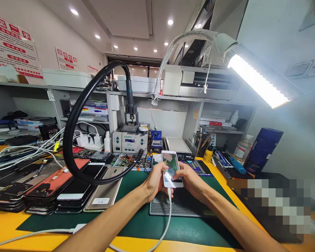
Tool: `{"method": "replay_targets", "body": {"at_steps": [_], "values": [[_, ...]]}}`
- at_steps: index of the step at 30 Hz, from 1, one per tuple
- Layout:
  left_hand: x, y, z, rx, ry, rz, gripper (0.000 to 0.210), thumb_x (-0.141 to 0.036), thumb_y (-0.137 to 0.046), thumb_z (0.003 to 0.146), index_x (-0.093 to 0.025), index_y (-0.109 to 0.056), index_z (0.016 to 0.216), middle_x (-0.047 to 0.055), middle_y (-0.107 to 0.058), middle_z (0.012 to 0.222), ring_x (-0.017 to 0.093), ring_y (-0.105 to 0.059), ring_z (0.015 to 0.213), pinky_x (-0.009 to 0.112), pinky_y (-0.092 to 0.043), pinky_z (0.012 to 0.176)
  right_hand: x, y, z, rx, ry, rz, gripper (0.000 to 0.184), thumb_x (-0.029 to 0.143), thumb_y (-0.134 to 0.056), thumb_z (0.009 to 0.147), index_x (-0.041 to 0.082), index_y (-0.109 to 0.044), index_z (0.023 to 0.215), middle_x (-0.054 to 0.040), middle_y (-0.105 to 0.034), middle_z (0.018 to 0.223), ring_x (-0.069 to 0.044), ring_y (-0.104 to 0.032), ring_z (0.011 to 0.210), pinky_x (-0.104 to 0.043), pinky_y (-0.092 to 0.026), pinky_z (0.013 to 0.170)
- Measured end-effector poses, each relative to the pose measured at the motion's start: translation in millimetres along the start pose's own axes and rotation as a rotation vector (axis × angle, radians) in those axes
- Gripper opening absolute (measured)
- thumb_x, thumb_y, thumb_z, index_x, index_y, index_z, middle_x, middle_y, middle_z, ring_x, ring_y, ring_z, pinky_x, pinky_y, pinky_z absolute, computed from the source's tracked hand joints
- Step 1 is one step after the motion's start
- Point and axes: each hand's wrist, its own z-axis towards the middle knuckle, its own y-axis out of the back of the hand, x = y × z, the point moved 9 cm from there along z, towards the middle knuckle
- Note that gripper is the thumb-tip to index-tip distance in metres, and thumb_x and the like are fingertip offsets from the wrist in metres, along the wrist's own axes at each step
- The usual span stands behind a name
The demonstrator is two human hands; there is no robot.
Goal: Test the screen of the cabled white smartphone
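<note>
A white smartphone (170, 162) with its screen lit stands tilted between my two hands, above the green work mat (136, 224). My left hand (156, 179) wraps round its left side, the thumb over the screen and fingers behind. My right hand (187, 176) closes on the right edge, its thumb over the lower screen. Plugged into the phone's bottom end, a white charging cable (169, 213) curves down towards the front edge. Beneath the hands lies a dark perforated pad (178, 208). The fingers behind the phone are mostly hidden.
Stacked phones (78, 189) fill the left side. A thick black hose (68, 140) loops in front of the rework station (130, 141). A bright lamp (257, 80) hangs at upper right. Bottles and a blue box (264, 148) stand on the right. White cables (28, 150) tangle at far left.
</note>
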Motion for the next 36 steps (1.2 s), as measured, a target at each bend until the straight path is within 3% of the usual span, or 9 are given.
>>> {"method": "replay_targets", "body": {"at_steps": [19,27,36], "values": [[-1.0,-2.6,-2.0,0.010,0.004,0.006,0.032,-0.036,-0.031,0.089,-0.019,-0.055,0.077,0.006,-0.055,0.062,0.017,-0.051,0.045,0.032,-0.051,0.049,-2.3,4.2,0.9,-0.037,-0.021,0.007,0.033,0.013,-0.059,0.056,0.019,-0.056,0.088,0.0009,-0.063,0.075,-0.015,-0.055,0.063,-0.028,-0.043,0.057],[1.0,-1.0,2.2,0.023,-0.004,-0.022,0.027,-0.039,-0.037,0.084,-0.020,-0.055,0.076,0.006,-0.056,0.060,0.018,-0.052,0.045,0.032,-0.050,0.047,2.3,-0.7,-0.8,-0.003,0.006,0.027,0.031,0.011,-0.059,0.057,0.019,-0.056,0.086,0.0011,-0.065,0.077,-0.015,-0.057,0.062,-0.028,-0.046,0.060],[1.8,1.6,2.4,0.016,-0.017,-0.032,0.025,-0.038,-0.040,0.082,-0.020,-0.056,0.076,0.006,-0.056,0.062,0.019,-0.052,0.047,0.035,-0.050,0.050,-1.3,0.1,-0.3,-0.003,-0.013,0.015,0.034,0.013,-0.059,0.057,0.020,-0.056,0.090,0.0009,-0.063,0.075,-0.017,-0.057,0.057,-0.030,-0.047,0.051]]}}
